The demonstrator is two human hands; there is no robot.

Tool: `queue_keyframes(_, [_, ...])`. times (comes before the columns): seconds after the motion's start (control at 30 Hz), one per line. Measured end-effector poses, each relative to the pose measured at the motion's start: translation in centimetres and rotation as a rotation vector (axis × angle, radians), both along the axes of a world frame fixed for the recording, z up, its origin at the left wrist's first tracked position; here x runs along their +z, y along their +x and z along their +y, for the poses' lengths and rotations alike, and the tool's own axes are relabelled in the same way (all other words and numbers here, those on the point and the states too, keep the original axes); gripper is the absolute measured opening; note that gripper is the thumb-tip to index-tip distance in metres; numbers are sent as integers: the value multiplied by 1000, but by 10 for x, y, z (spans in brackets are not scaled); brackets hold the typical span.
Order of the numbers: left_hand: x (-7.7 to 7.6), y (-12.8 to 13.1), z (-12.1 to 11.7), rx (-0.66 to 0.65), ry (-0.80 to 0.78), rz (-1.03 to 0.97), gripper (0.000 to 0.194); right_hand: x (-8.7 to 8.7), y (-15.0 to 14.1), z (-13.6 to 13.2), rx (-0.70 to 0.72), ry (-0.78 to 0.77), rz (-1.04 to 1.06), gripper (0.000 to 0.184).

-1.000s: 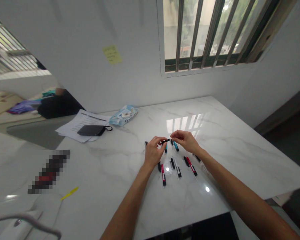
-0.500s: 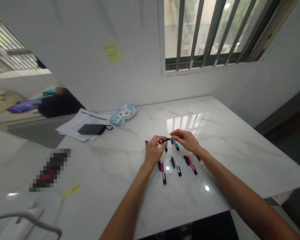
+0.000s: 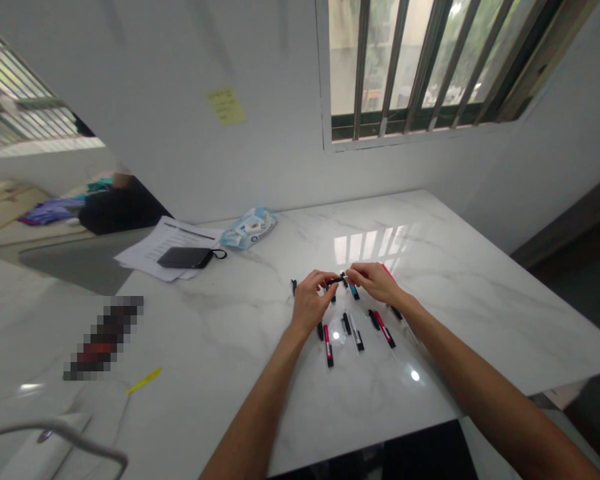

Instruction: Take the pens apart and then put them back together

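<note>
My left hand (image 3: 309, 301) and my right hand (image 3: 375, 281) meet above the far end of a marble table top (image 3: 485, 313). Between their fingertips they pinch a thin black pen piece (image 3: 334, 281), and the fingers hide part of it. Below my hands lie several slim black pens in clear sleeves. Among them are a pink-banded pen (image 3: 328, 345), a second pink-banded pen (image 3: 384, 329), a white-banded pen (image 3: 356, 335) and a teal-banded pen (image 3: 353, 292).
Further left on the table lie stacked papers (image 3: 163, 245), a black pouch (image 3: 185, 257) and a blue-white wipes packet (image 3: 249, 229). Nearer lie a pixelated dark object (image 3: 103, 338) and a yellow strip (image 3: 143, 381). A barred window (image 3: 415, 67) is behind the table.
Both hands still pinch the black piece, with little movement. The view has drifted slightly, so the table items sit a little differently in the frame.
</note>
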State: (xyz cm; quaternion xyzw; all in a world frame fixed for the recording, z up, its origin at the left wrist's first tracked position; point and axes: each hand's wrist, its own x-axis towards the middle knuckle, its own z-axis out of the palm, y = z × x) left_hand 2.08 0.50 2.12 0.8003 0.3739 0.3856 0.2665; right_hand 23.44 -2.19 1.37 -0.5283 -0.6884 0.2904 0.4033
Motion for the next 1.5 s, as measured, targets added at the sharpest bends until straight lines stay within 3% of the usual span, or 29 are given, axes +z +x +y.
queue_keyframes(0.33, [-1,1,1,-18,-10,-10,13,1,1,0,37,-13,5,37])
queue_keyframes(0.47, [-1,1,1,-39,-9,-29,14,2,1,-1,46,-14,-27,46])
queue_keyframes(0.7, [0,1,1,-60,-33,-58,12,-1,4,1,31,-13,-10,35])
queue_keyframes(0.8, [-4,3,3,-87,-176,-200,13,-2,-3,0,3,-14,-32,34])
queue_keyframes(0.97, [-9,8,6,-83,-484,-488,35,8,-18,-6,86,-48,83,36])
queue_keyframes(1.07, [-5,8,6,-108,-573,-586,38,18,4,-7,86,-54,64,25])
queue_keyframes(1.2, [0,4,6,-104,-718,-677,41,20,74,-10,19,0,-170,58])
queue_keyframes(1.3, [1,3,6,-97,-759,-684,47,12,120,-15,93,-99,-335,85])
queue_keyframes(1.4, [0,5,5,-85,-787,-710,53,4,138,-18,130,-228,-480,101])
queue_keyframes(1.5, [-1,6,5,-71,-819,-716,54,2,134,-16,146,-253,-538,104])
